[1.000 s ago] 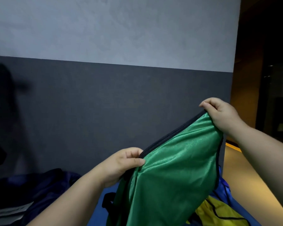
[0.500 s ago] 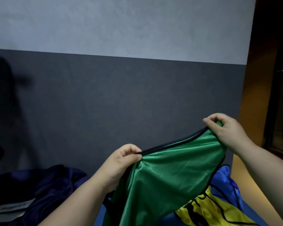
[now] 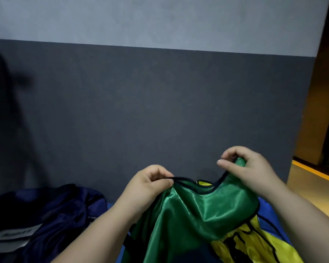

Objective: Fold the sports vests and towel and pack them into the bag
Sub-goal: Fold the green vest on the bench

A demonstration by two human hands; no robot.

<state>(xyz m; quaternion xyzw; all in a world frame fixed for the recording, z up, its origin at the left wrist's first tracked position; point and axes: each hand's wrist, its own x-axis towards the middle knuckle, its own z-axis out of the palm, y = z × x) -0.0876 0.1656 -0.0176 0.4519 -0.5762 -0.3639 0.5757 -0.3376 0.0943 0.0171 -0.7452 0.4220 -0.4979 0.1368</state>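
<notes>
Pinching the vest with left hand and right hand — pull it flat, bring both top corners together, fold neatly.

The one head view looks forward and slightly down from above the green vest, so near that the left hand and right hand fill the lower middle. It faces the grey wall behind the vest.
</notes>
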